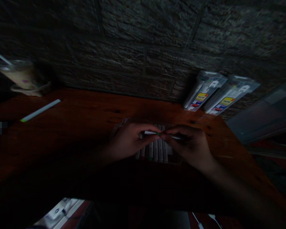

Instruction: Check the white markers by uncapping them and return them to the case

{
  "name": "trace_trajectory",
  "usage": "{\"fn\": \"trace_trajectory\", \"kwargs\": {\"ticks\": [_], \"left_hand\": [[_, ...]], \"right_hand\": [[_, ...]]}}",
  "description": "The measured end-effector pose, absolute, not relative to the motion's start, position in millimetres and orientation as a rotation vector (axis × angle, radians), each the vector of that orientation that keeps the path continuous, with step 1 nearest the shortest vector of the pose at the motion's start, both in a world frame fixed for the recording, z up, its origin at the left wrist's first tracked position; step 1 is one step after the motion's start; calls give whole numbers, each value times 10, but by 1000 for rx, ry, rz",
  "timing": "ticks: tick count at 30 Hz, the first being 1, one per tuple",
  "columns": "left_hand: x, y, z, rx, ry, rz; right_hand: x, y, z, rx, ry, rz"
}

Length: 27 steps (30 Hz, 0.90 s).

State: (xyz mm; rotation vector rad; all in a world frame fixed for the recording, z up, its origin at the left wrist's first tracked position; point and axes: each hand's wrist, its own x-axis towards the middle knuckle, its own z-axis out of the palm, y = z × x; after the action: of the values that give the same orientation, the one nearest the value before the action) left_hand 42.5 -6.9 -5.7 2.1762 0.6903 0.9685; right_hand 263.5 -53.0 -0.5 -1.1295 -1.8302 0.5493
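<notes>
A white marker (pixel 149 132) with a green part near its middle lies crosswise between my hands. My left hand (pixel 130 140) pinches it from the left side, thumb and fingertips closed round it. From the right, my right hand (pixel 190 143) grips the same marker close by, the fingertips of both hands almost meeting at the green part. Directly below is a clear plastic case (pixel 176 159) with a row of several white markers (pixel 158 149) in it. My hands partly cover the case. The picture is dark, and fine detail is lost.
Another white marker with a green end (pixel 40 110) lies at the left of the wooden table (pixel 85 111). Two clear marker boxes (pixel 202 92) lean against the stone wall (pixel 133 57) at the right. A drink cup with a straw (pixel 20 74) stands in a holder at the far left.
</notes>
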Motion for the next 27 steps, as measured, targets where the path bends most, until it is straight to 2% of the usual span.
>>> {"fn": "trace_trajectory", "kwargs": {"ticks": [16, 27], "left_hand": [[408, -21, 13, 1847, 751, 1030], [401, 43, 94, 1672, 837, 1043]], "right_hand": [[2620, -501, 109, -1102, -1644, 629], [2655, -482, 153, -1092, -1436, 818]]}}
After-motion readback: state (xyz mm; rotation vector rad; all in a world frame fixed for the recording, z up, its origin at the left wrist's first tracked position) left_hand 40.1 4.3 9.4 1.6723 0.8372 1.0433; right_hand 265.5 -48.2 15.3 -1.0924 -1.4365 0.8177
